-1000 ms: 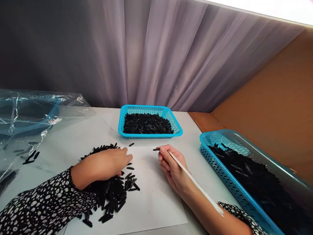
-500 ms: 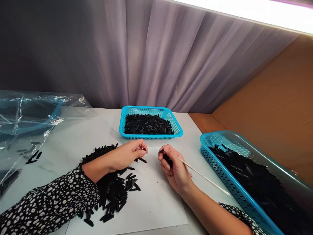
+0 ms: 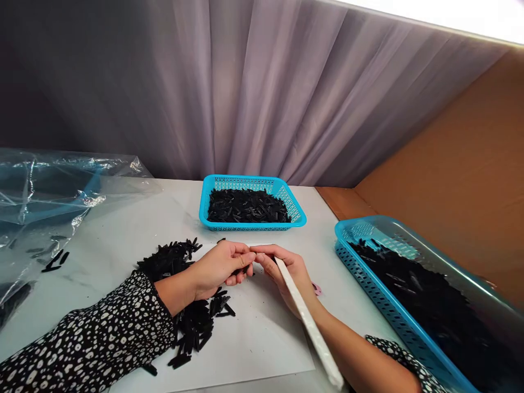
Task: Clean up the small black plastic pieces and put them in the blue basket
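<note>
My left hand (image 3: 223, 267) is closed, with small black strip-like pieces (image 3: 244, 269) showing between its fingers. Its fingertips meet those of my right hand (image 3: 289, 275) over a white sheet (image 3: 262, 349). A long, flat white stick (image 3: 308, 322) juts from my right hand back toward the camera. What lies right between the touching fingertips is too small to make out. Under and beside my left forearm spreads a loose pile of black pieces (image 3: 194, 327).
A blue basket (image 3: 251, 226) of black pieces stands at the back. To the right is a larger blue basket (image 3: 380, 295) under a clear cover. Clear plastic (image 3: 102, 188) and a few stray pieces (image 3: 56, 262) lie left. A pink object (image 3: 317, 289) shows by my right wrist.
My hands have come together, fingertips now touching. The white stick has turned, showing its broad face and pointing more toward the camera. Black pieces in my right palm are now hidden.
</note>
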{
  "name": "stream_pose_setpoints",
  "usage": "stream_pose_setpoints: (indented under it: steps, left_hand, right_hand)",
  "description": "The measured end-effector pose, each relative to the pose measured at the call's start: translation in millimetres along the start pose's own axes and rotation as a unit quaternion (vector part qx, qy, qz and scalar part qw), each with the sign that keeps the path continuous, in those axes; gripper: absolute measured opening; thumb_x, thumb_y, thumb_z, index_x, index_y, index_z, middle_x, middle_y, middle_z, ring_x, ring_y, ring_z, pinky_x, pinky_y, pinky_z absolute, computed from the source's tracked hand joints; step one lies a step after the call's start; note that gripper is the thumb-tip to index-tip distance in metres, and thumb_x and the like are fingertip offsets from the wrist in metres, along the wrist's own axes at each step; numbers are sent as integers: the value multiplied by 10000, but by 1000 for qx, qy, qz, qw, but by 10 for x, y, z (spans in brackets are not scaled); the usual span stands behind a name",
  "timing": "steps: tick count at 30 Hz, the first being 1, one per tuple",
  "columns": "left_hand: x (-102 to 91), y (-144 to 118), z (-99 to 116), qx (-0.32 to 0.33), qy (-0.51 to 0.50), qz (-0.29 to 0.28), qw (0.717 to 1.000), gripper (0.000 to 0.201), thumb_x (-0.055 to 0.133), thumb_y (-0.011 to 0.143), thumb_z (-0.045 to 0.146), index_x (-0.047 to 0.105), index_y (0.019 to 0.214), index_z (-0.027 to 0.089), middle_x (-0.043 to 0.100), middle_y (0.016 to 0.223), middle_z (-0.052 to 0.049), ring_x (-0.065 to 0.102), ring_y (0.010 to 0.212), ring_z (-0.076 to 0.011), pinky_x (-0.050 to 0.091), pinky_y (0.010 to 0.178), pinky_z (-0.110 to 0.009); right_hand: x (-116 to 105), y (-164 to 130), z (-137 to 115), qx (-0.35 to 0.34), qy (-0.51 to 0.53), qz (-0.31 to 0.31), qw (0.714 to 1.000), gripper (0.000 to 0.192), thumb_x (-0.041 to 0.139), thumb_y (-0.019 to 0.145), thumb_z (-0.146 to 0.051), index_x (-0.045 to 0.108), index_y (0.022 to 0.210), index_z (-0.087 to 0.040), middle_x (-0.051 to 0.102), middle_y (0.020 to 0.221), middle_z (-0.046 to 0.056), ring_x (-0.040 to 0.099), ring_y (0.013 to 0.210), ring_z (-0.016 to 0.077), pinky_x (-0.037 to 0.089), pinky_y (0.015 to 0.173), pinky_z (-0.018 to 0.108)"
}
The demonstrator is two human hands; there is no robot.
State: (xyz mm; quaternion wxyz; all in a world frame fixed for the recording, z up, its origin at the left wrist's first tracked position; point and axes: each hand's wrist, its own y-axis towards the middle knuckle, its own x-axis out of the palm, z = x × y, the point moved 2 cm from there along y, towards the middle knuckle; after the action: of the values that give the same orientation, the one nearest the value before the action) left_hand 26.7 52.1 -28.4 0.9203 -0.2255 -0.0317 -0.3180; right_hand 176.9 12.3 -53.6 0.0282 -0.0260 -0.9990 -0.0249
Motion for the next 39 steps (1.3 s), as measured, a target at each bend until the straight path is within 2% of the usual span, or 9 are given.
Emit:
stream_pose_setpoints:
  steps: [3,6,10,16,20,25,30,35,39]
  left_hand:
    - [3,6,-10,9,-6,-17,1000,427,728,750,543,586,723,142,577,647,16,419,464,-43,189,415,-215]
    - [9,13,-19,20,-13,-27,999,477,698,759,607,600,758,140,601,658,3,460,487,-58,218,418,-216]
    - [12,22,-36,22,-49,-38,998,480,625,825,620,612,893,146,633,719,-16,513,554,-77,307,472,-212]
    - [11,53,-59,52,-24,-14,998,391,695,805,515,552,774,152,622,700,-8,490,531,-63,236,451,-211]
    - [14,71,-87,61,-21,-2,998,394,702,788,522,563,761,155,614,658,5,465,497,-57,196,438,-215]
    - [22,67,-88,73,-12,5,997,409,739,746,526,562,718,159,607,645,17,463,499,-54,234,452,-212]
    - [22,60,-79,90,-2,15,996,404,750,737,510,551,677,164,602,623,20,450,492,-58,252,460,-213]
    - [29,62,-83,95,-8,26,995,338,703,795,457,567,706,160,601,643,7,463,512,-69,242,461,-213]
    - [26,60,-50,111,-34,54,992,117,604,821,270,615,843,155,613,746,-9,502,597,-86,307,510,-216]
  right_hand:
    - [-21,-5,4,-45,-64,-1,997,176,691,822,-357,769,852,-202,691,689,23,562,625,158,452,611,295]
    - [-26,-19,22,-60,-74,8,995,178,671,849,-355,766,878,-207,689,677,26,578,639,169,468,634,311]
    - [-30,-20,56,-34,-28,53,998,194,704,832,-387,755,873,-205,658,674,19,487,562,130,409,538,274]
    - [-23,-12,99,9,36,70,997,251,750,771,-437,740,833,-194,607,603,-9,370,480,93,302,446,240]
    - [-42,-33,88,6,25,59,998,211,752,769,-386,766,898,-219,703,703,20,447,522,114,359,491,260]
    - [-88,-45,30,-57,-45,65,995,149,721,791,-310,780,912,-247,733,732,23,587,641,169,462,630,314]
    - [-95,-52,13,-84,-84,73,990,136,693,800,-287,779,896,-242,717,708,15,581,625,171,468,625,318]
    - [-71,-78,26,-88,-78,74,990,126,689,806,-285,775,890,-246,727,748,23,581,647,174,466,640,318]
    - [-80,-78,43,-86,-66,83,991,135,693,806,-283,781,900,-242,679,689,1,533,619,160,429,616,305]
